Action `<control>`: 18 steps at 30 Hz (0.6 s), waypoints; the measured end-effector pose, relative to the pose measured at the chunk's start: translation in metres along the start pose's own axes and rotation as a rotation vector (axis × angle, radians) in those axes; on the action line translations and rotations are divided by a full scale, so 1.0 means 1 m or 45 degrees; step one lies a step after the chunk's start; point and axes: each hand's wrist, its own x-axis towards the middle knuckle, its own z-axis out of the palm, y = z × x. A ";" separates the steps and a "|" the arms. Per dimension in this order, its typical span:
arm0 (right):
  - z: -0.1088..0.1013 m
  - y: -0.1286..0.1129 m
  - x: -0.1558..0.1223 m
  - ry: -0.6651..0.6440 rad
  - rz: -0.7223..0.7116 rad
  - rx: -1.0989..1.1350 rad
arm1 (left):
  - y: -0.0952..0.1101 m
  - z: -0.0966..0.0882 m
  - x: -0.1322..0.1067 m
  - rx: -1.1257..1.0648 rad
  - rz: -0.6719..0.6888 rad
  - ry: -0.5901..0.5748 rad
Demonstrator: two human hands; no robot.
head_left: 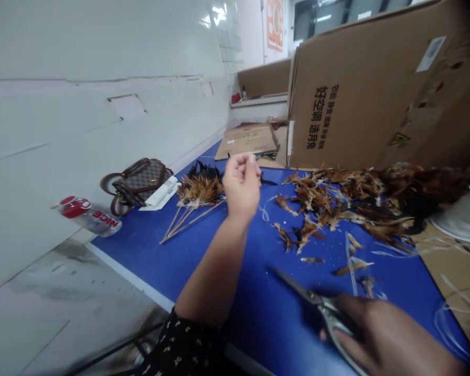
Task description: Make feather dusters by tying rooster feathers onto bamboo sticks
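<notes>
1. The left hand [241,185] is raised above the blue tabletop [235,261], fingers curled together and pinching what looks like a thin pale thread [265,210]; the thread itself is hard to make out.
2. The right hand [391,339], at 5 o'clock, grips a pair of scissors [317,303], blades closed and pointing toward 10 o'clock.
3. To cut cleanly, it seems wise to hold the thread taut and keep the blades clear of the left wrist.
4. Loose brown feathers [337,201] lie at 2 o'clock; a bundle of feathered sticks [194,201] lies at 10 o'clock.
5. A handbag [139,183] and a bottle [88,216] rest at 9 o'clock.
6. A large cardboard box [376,89] stands behind the feathers, with a white wall [82,78] on the left.
</notes>
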 end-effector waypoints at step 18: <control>0.020 -0.021 -0.006 0.032 -0.046 -0.506 | 0.047 -0.003 -0.009 -0.292 0.138 -0.049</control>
